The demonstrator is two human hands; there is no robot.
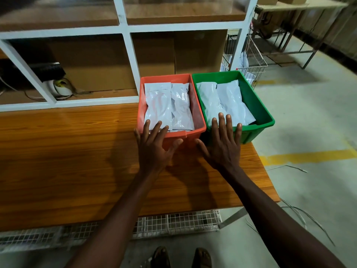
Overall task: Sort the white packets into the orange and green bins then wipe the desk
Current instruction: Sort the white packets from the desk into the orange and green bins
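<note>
Head view shows the white packets already lying in the orange bin and green bin, while the left hand and right hand rest with fingers spread, holding nothing, so I judge that only wiping the desk is left.

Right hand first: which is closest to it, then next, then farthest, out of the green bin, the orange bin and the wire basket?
From the right hand, in the head view:
1. Green bin: under its fingers, at the desk's right end.
2. Orange bin: just left, beside the thumb.
3. Wire basket: behind the green bin, off the desk.
</note>
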